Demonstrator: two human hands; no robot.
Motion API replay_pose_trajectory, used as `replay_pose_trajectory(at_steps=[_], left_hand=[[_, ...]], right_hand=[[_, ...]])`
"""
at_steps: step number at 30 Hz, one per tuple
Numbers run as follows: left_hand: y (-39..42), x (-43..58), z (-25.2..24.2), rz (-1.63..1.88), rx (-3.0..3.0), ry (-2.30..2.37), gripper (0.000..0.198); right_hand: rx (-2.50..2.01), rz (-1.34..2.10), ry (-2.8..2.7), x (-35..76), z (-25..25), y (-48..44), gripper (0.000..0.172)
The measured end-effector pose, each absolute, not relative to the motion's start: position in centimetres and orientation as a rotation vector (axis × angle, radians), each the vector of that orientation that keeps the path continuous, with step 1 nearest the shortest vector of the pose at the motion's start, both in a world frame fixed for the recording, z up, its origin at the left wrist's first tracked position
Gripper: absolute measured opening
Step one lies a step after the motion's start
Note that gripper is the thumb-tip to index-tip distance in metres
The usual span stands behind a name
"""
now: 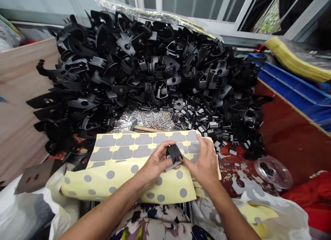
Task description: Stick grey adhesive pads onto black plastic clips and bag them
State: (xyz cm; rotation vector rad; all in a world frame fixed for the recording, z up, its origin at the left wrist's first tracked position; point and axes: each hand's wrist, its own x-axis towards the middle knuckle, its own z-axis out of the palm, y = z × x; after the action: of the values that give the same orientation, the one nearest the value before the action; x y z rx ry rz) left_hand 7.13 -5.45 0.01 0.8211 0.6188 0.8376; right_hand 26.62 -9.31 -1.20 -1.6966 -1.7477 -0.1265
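Black plastic clip (174, 152) pinched in your left hand (156, 159), above the dotted yellow sheet (103, 181).
It sits between your hands, pronged end toward your right hand (204, 161). Your left is nearer, thumb and fingers closed on it; your right, half curled, has fingertips at that end, though you cannot tell whether they grip.

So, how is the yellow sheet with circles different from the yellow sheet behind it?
The dotted sheet carries separate grey circles; the rear sheet carries wider grey shapes in close rows. The dotted sheet looks curled at its left end, while the rear sheet looks flatter. Both are yellow with grey patches.
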Motion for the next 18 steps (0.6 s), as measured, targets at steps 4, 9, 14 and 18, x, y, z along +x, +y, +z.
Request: replay_pose_trajectory(at_steps=[4,9,14,18], left_hand=[[-5.1,5.2,1.1,0.835,0.747,0.675,0.058],[-4.8,-0.8,5.0,1.159,0.774,1.018,0.062],[-10.0,-13.6,9.6,1.463,1.428,1.88,0.051],[-16.4,-23.6,9.2,0.509,1.739,2.65,0.045]], right_hand=[[-1.45,0.058,-1.895,26.6,-0.1,-10.3,0.037],[-1.145,0.188,-2.203,22.3,-1.1,-11.8,0.015],[-1.108,-0.044,-2.428,19.0,-3.9,-10.0,0.06],[-1.002,-0.093,-2.56,18.1,-4.7,-8.2,0.059]])
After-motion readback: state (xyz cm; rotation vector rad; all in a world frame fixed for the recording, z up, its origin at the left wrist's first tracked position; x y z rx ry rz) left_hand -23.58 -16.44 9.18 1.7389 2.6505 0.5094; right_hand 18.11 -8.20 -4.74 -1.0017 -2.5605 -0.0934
